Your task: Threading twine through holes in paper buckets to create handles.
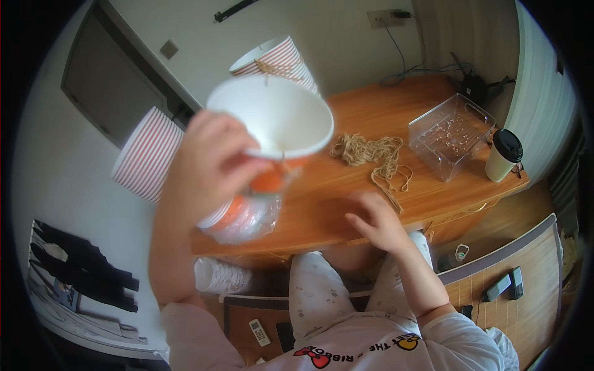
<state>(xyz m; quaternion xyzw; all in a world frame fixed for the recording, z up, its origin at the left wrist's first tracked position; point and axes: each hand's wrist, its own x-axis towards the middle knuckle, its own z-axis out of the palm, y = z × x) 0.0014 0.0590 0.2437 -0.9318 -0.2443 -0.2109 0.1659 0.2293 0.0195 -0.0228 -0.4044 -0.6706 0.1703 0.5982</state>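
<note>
Above the smooth wooden table, left hand gripping round white paper bucket over crinkled clear plastic bag, right hand open, fingers loosely curled, beside tangled rough twine

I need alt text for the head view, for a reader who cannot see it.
The left hand lifts a white paper cup above a wooden table. The right hand rests at the table's front edge beside loose twine; a clear plastic box stands farther right.
</note>
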